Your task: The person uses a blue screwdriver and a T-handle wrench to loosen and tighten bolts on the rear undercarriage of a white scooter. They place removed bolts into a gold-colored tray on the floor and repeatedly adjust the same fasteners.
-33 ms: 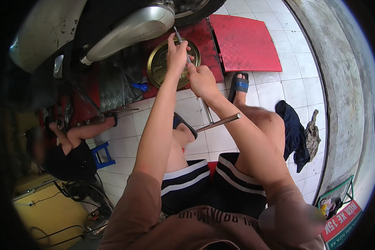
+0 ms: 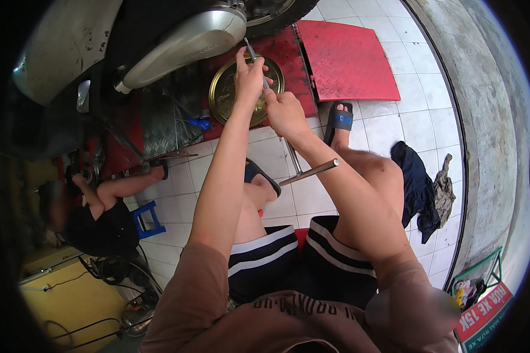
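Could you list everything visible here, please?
Motorbike: one, silver and dark, upper left
Platform: one, red, below motorbike
Plate: one, red, right of platform
Tray: one, golden, on platform
Small object: one, blue, near tray
Stool: one, blue, left
Cloths: two, navy and beige, right
Cables: several, black, lower left
Signboard: one, red and green, lower right
Co-worker: one, dark clothes, left
T-handled tool: one, silver, in hands
Sandals: two, dark, on feet
Left hand, right hand: one each, bare, on tool
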### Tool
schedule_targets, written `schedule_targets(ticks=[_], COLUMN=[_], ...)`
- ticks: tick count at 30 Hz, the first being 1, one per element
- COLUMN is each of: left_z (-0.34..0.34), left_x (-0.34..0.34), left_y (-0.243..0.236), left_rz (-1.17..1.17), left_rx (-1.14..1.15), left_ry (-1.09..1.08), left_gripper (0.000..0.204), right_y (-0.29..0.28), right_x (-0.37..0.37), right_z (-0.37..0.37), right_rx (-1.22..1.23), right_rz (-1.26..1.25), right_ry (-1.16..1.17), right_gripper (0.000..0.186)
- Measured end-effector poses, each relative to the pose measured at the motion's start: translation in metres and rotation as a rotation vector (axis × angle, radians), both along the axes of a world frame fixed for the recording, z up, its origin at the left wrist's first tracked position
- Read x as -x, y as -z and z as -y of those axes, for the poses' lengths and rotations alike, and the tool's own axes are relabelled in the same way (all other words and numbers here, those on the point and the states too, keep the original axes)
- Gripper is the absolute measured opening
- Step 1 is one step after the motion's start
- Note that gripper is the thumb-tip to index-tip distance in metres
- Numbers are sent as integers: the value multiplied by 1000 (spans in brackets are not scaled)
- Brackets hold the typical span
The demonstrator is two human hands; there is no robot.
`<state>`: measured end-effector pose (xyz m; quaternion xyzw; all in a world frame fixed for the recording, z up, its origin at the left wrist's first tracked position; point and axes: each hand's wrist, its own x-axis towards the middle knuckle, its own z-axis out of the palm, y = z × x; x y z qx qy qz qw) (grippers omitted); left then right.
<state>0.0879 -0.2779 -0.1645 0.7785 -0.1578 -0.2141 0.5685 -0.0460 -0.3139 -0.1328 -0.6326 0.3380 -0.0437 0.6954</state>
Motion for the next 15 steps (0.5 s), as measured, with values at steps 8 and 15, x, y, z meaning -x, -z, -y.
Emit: schedule_targets(ticks=[8,15], left_z=[-8,-14], left_x=[-7,-14], left_y=[2,9], left_rz=[-4,0], left_rx=[46,51], left_ry=[-34,-6], left_gripper=[63,65], right_y=[14,15], right_x=[-9,-12], right_z=[-2,-11], right_rx=[99,63], right_rz=[25,-8], right_ry=[-2,-1], right_gripper=[52,47])
